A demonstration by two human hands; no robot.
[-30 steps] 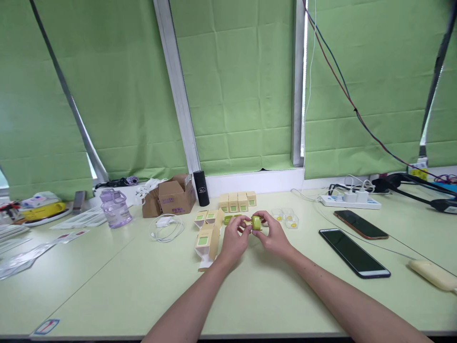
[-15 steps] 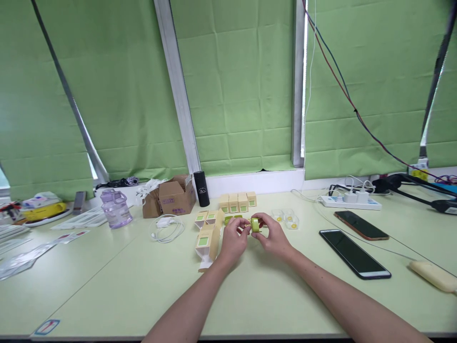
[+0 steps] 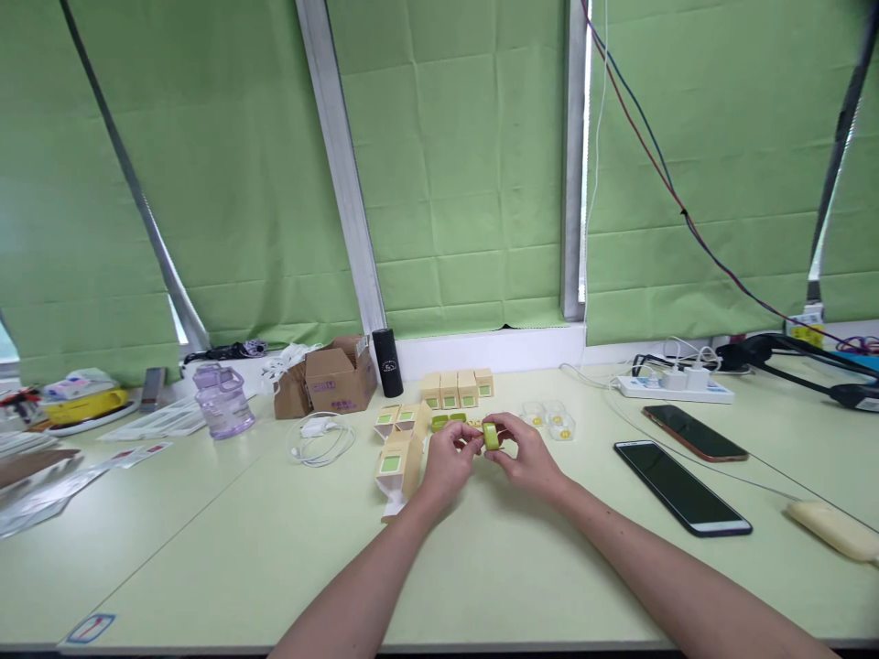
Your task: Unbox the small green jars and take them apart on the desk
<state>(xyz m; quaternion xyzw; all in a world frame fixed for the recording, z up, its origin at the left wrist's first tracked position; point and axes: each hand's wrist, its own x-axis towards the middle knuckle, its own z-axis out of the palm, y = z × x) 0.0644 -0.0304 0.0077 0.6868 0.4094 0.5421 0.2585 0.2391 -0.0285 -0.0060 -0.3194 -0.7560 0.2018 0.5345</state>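
Observation:
A small, glossy green case-like piece (image 3: 490, 436) is pinched between the thumb and fingers of my right hand (image 3: 527, 450). Close against its left side, my left hand (image 3: 450, 459) has its fingertips pressed together; what they grip is hidden. Just behind my left hand lie other green pieces (image 3: 448, 421) on the table. Cream cardboard boxes with green windows (image 3: 400, 462) stand beside my left hand, the nearest with its flaps open. Several more small cream boxes (image 3: 450, 390) form a row farther back. Clear plastic cups with yellow spots (image 3: 561, 426) sit beyond my right hand.
Two phones (image 3: 681, 487) and a cream power bank (image 3: 834, 529) lie at the right, with a power strip (image 3: 677, 389) behind them. A white charger and cable (image 3: 321, 437), purple bottle (image 3: 223, 403), brown carton (image 3: 339, 377) and black cylinder (image 3: 388, 362) stand on the left side.
The green piece has turned in my right fingers and now shows a flatter face. Both hands stay in nearly the same place. At far left, something brown has appeared over the papers.

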